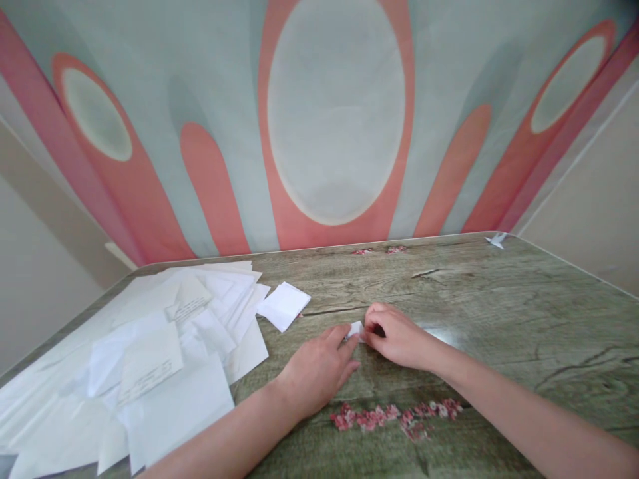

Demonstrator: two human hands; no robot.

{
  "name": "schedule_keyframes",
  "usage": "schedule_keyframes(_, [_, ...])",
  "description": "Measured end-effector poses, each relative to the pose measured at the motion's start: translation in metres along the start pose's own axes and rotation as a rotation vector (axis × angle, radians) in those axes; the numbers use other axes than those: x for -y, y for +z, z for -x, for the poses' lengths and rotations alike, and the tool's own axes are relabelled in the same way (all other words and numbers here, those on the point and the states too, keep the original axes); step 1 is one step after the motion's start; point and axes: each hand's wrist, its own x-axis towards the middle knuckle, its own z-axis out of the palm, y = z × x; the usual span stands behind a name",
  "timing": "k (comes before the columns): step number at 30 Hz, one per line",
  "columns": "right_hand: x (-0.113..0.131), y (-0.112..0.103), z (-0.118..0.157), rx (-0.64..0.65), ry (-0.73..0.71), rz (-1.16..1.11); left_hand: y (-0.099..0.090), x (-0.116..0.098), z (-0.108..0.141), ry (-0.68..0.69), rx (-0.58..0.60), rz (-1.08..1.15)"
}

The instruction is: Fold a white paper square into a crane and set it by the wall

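A small folded piece of white paper lies on the wood-grain tabletop between my hands, its lower part covered by fingers. My left hand rests palm down, its fingertips holding the paper from the left. From the right, my right hand pinches the paper's edge between curled fingers and thumb. Just beyond my left hand is a small stack of square white paper.
Loose white sheets spread in a pile over the table's left side. A small folded paper figure sits at the far right corner. Pink flower prints decorate the tabletop. A patterned coral and grey backdrop rises behind.
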Motion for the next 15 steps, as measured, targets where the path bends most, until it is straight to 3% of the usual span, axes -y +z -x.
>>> schedule_keyframes(8, [0.0, -0.02, 0.019, 0.055, -0.092, -0.073, 0.001, 0.0, 0.0, -0.002, 0.02, -0.044])
schedule_keyframes(15, [-0.01, -0.013, 0.038, 0.068, -0.373, 0.133, -0.001, -0.002, 0.0, -0.002, 0.024, -0.034])
